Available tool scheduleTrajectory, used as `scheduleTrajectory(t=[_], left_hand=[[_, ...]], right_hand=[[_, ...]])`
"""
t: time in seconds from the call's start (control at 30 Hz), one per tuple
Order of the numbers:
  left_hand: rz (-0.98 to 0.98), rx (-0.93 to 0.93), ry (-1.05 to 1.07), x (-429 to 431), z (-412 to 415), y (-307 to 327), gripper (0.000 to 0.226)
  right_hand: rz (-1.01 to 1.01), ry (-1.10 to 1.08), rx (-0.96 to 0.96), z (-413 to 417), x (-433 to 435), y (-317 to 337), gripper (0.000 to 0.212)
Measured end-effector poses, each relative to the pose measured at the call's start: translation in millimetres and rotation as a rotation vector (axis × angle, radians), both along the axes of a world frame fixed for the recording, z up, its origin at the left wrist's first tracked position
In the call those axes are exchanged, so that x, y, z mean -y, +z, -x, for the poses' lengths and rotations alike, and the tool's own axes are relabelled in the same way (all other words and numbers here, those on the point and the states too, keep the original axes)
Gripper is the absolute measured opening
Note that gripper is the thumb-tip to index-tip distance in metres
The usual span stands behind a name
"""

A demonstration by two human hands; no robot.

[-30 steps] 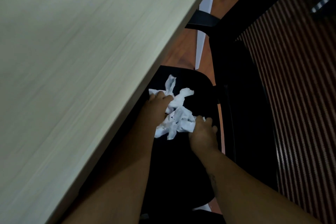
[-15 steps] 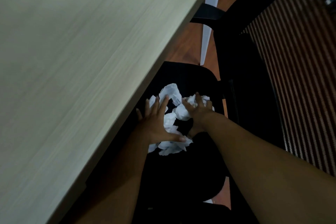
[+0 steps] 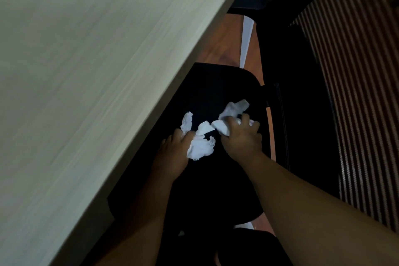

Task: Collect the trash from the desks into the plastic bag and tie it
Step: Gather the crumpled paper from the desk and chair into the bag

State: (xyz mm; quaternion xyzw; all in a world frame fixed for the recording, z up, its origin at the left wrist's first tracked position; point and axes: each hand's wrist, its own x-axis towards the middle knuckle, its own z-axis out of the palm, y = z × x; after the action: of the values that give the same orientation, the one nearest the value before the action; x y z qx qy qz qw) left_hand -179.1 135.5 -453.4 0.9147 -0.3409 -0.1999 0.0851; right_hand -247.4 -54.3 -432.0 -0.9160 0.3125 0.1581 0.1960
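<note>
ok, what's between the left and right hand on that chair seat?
Head view: crumpled white paper fills the gap between the left hand and the right hand. Each hand grips part of it, above the black chair seat.

1. The desk (image 3: 86,71) runs off the left and far edges, its rim hiding part of the black chair seat (image 3: 216,93).
2. Left hand (image 3: 174,151) and right hand (image 3: 241,138) cover parts of the crumpled paper (image 3: 200,147).
3. Both forearms (image 3: 323,222) are cropped at the near edge.
</note>
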Motion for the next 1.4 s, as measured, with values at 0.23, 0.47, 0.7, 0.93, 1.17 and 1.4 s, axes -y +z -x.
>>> scheduleTrajectory(t=[0.23,0.47,0.7,0.93,1.17,1.4], left_hand=[[0.007,0.148,0.073,11.0,12.1,-5.8,0.072],[0.090,0.003,0.068,19.2,-5.2,4.1,0.026],[0.296,-0.163,0.123,8.1,23.8,93.8,0.021],[0.236,-0.200,0.094,-5.4,62.3,241.5,0.055],[0.262,-0.028,0.167,-36.4,109.4,343.4,0.048],[0.225,0.238,0.390,-118.3,100.9,427.0,0.032]], right_hand=[[0.099,0.007,0.092,4.5,-9.0,-19.1,0.043],[0.211,0.126,0.083,2.9,-3.7,-17.7,0.034],[0.308,0.335,-0.081,17.0,-1.5,63.2,0.070],[0.339,0.371,-0.021,54.2,-29.8,219.7,0.038],[0.508,0.587,0.193,90.7,-50.1,324.9,0.028],[0.596,0.921,0.619,23.2,-114.9,397.8,0.015]])
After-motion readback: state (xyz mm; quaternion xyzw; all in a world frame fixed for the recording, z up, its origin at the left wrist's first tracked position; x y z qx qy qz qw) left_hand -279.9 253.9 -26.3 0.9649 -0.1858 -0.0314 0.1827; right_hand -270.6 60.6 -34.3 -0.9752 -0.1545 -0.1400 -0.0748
